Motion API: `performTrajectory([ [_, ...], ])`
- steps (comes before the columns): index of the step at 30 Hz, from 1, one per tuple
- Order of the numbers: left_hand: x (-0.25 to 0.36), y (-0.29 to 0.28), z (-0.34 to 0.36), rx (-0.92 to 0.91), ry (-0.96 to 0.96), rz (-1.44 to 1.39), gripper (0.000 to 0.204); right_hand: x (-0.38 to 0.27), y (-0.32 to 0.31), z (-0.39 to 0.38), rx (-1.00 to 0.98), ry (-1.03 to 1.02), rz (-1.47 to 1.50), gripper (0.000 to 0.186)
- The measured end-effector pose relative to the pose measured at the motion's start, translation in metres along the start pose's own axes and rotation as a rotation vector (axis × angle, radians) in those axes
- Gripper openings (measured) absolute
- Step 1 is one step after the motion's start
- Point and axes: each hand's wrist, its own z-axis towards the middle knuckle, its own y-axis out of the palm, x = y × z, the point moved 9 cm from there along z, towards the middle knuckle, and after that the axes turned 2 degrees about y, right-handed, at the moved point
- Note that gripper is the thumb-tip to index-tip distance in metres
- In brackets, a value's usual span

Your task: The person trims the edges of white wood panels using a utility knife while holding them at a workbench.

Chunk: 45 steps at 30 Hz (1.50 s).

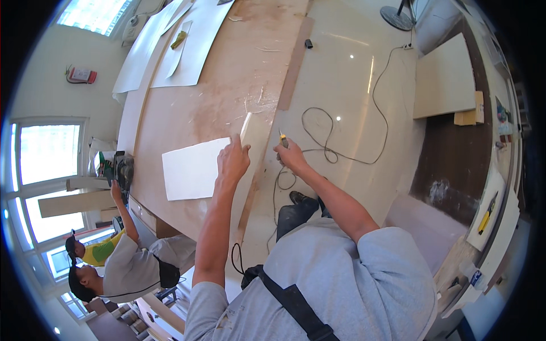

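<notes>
On the wooden table lies a white rectangular board [193, 170], its right edge beside my left hand [232, 162]. My left hand has its fingers closed at the lower end of a narrow white strip [246, 128], which slants up and away from it; the fingertips are partly hidden. Just past the table's right edge, my right hand [292, 156] is wrapped round a yellow and black utility knife [283, 138], blade pointing away from me.
Large white sheets [193, 57] and a yellowish object [178, 40] lie at the table's far left. A cable [341, 158] loops over the floor. At the left, a person in grey [133, 267] reaches toward a dark machine [122, 167]; another person [102, 250] is behind. Another utility knife [487, 213] lies at right.
</notes>
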Motion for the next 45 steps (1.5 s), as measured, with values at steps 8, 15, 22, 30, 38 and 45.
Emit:
performTrajectory([
  [8,0.026,-0.003,0.020,0.012,0.018,0.038,0.031,-0.057,-0.026,-0.001,0.132,-0.266,-0.315,0.039],
  [15,0.029,0.000,0.017,-0.006,0.021,0.055,0.031,-0.108,-0.014,-0.004,0.171,-0.437,-0.351,0.040],
  [22,0.025,0.001,0.021,0.036,0.093,-0.012,0.032,-0.119,0.001,0.001,0.115,-0.424,-0.412,0.039],
  [30,0.023,0.003,0.024,-0.016,0.064,0.022,0.028,-0.047,0.001,0.062,0.180,-0.434,-0.516,0.037],
  [38,0.016,0.007,0.024,-0.028,0.009,0.096,0.027,0.124,-0.071,0.028,0.279,0.000,-0.615,0.038],
  [45,0.024,0.002,0.021,0.003,0.059,0.023,0.029,-0.045,0.000,0.035,0.198,-0.298,-0.218,0.036],
])
